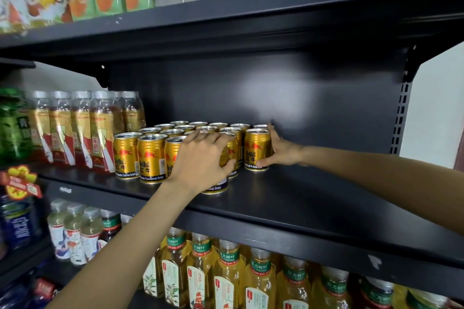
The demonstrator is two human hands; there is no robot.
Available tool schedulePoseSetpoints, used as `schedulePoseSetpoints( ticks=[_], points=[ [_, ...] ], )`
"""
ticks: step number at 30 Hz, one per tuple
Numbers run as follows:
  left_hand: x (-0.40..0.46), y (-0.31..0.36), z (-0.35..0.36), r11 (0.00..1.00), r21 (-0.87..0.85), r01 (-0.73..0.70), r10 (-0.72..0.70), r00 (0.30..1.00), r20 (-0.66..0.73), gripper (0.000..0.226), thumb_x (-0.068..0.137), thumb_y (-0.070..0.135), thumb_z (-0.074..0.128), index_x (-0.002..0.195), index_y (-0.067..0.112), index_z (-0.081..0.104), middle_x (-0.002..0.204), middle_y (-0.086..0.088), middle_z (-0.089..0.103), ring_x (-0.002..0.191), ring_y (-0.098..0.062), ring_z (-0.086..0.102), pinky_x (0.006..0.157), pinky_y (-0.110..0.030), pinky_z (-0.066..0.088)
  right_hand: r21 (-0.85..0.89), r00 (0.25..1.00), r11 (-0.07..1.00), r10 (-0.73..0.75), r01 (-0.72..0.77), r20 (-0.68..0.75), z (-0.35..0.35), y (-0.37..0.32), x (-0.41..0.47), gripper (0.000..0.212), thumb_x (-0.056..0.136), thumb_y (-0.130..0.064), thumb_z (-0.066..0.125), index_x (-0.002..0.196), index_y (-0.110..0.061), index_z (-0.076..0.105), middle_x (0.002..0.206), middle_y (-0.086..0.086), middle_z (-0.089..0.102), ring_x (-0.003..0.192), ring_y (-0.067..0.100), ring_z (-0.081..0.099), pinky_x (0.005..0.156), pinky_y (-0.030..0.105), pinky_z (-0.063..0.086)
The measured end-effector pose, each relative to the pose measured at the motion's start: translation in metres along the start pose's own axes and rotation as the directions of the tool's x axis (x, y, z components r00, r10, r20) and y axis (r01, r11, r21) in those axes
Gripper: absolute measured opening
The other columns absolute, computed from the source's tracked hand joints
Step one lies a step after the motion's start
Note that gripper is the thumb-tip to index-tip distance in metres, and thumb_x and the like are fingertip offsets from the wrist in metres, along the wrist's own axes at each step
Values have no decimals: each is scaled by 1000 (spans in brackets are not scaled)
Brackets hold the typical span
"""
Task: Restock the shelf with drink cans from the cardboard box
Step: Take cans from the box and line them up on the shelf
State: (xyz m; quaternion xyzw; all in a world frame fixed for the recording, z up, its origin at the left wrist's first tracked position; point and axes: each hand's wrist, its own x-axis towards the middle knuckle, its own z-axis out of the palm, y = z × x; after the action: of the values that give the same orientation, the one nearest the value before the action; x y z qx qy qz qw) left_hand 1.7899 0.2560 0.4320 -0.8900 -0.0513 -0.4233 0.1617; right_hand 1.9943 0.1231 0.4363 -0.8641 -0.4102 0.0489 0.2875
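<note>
Landmark: the block of gold cans (pixel 175 143) standing in rows on the middle shelf (pixel 313 198); every place below is given against it.
Left hand (pixel 200 160): at the block's front edge, fingers curled over the top and side of a front can (pixel 218 187), gripping it. Probably held that way to slide it back level with the front row, since it sits a little forward of its neighbours.
Right hand (pixel 278 149): flat against the right flank of the block, fingers straight, thumb low against the end can (pixel 256 150). It looks like a stop, keeping the rows square while the other hand pushes.
Cardboard box: out of view.
Room to fill: bare shelf stretches right of the block to the upright post, so more cans can go there.
Left of the block: red-and-gold labelled bottles (pixel 75 128) stand just beside it, walling that side.
Above: the upper shelf (pixel 251 15) carries clear and orange-labelled bottles.
Below: yellow tea bottles (pixel 226 273).
In the way: the left hand hides the front can's top, so I cannot tell whether it stands quite straight.
</note>
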Motion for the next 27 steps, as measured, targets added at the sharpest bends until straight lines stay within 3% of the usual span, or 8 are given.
schedulePoseSetpoints(
  ticks=[5, 10, 13, 16, 19, 21, 23, 27],
  points=[
    [0, -1, 4, 1000, -8, -13, 13, 1000, -29, 48, 74, 40, 67, 117, 18, 63, 104, -6, 72, 93, -25, 68, 98, -40, 43, -18, 999, 1000, 21, -20, 24, 3, -5, 9, 135, 69, -32, 81, 140, -23, -33, 159, 12, -4, 146, 27, 7, 117, 48, 21],
    [-2, 4, 0, 998, -54, -28, 21, 991, -135, 49, 84, 47, 44, 123, 19, 58, 117, -3, 66, 115, -23, 58, 105, -44, 36, -155, 996, 988, -22, 9, -86, -12, -27, -17, 127, 74, -43, 75, 143, -18, -28, 155, 9, -27, 145, 27, -16, 119, 42, 6],
    [-6, 11, -10, 984, -171, -44, -3, 963, -269, 44, 89, 42, 40, 122, 20, 59, 121, 2, 64, 121, -19, 53, 108, -38, 29, -188, 978, 979, -113, 80, -173, -19, -51, -53, 113, 78, -45, 70, 148, -16, -15, 159, 7, -12, 146, 26, -9, 118, 42, 7],
    [-20, 17, -24, 948, -315, -50, -77, 922, -378, 37, 88, 37, 45, 115, 20, 63, 110, 3, 68, 112, -15, 53, 99, -31, 30, -139, 939, 981, -170, 133, -299, -11, -73, -98, 91, 83, -39, 66, 150, -18, 7, 158, 9, 13, 145, 29, 7, 116, 41, 13],
    [-48, 20, -39, 860, -509, -37, -186, 906, -381, 31, 87, 35, 47, 109, 22, 65, 96, 13, 67, 99, -9, 52, 88, -28, 35, -140, 861, 963, -268, 229, -432, 11, -92, -142, 64, 86, -33, 65, 140, -17, 36, 142, 10, 40, 135, 27, 33, 112, 41, 29],
    [-72, 20, -47, 780, -626, -17, -237, 917, -320, 29, 87, 35, 48, 108, 25, 64, 87, 22, 61, 91, -3, 50, 82, -24, 33, -161, 799, 947, -321, 278, -509, 32, -105, -170, 47, 86, -28, 65, 128, -17, 49, 127, 7, 51, 122, 23, 46, 102, 33, 38],
    [-99, 18, -53, 679, -734, -10, -254, 935, -248, 28, 87, 36, 48, 109, 26, 63, 82, 25, 58, 83, -2, 53, 75, -23, 40, -125, 724, 940, -325, 318, -608, 60, -118, -198, 32, 86, -25, 65, 117, -17, 56, 114, 2, 59, 106, 15, 56, 88, 24, 45],
    [-154, 14, -60, 451, -892, 12, -311, 939, -145, 23, 89, 35, 49, 104, 25, 63, 77, 15, 66, 72, -4, 63, 64, -22, 51, -28, 620, 947, -231, 319, -750, 135, -135, -246, 18, 89, -23, 61, 106, -16, 57, 91, -7, 65, 82, 4, 62, 74, 21, 51]
  ],
)
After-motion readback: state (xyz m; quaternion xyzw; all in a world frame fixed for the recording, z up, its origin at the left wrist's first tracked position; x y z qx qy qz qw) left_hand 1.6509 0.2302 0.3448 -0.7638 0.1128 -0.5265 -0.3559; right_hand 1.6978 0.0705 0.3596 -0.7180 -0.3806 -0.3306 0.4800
